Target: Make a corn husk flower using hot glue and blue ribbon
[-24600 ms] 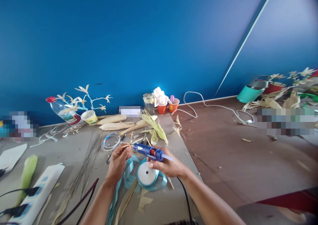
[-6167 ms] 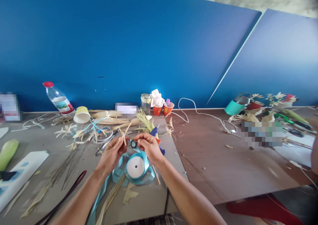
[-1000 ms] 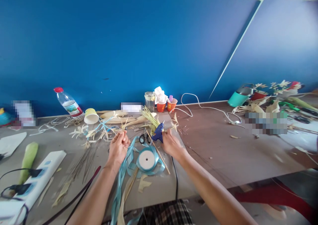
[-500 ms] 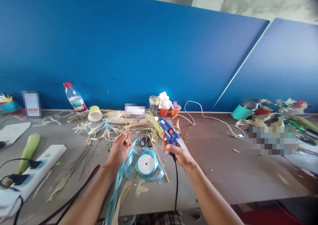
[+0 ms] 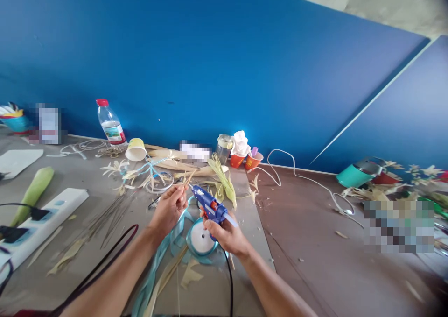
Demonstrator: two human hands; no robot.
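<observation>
My right hand (image 5: pixel 224 230) is wrapped round a blue glue gun (image 5: pixel 209 202), its nozzle pointing left, close to my left fingertips. A black cord runs down from its handle. In a pinch, my left hand (image 5: pixel 171 208) holds a thin strip of dried corn husk (image 5: pixel 189 178) that sticks up past the fingers. Whether nozzle and husk touch, I cannot tell. Below the hands lies a white spool (image 5: pixel 202 237) of light-blue ribbon (image 5: pixel 154 270), its loose lengths trailing towards me. Behind the hands is a bunch of pale green husk (image 5: pixel 226 181).
A white power strip (image 5: pixel 66 205) and a green corn husk (image 5: pixel 37 191) lie at the left. Along the blue partition stand a water bottle (image 5: pixel 111 128), a yellow paper cup (image 5: pixel 136 150), a glass jar (image 5: pixel 224 148) and red cups (image 5: pixel 254 159). A teal container (image 5: pixel 355 172) lies at the right.
My right hand has brought the glue gun left, its nozzle now beside the husk strip in my left hand. The view has tilted and shifted slightly.
</observation>
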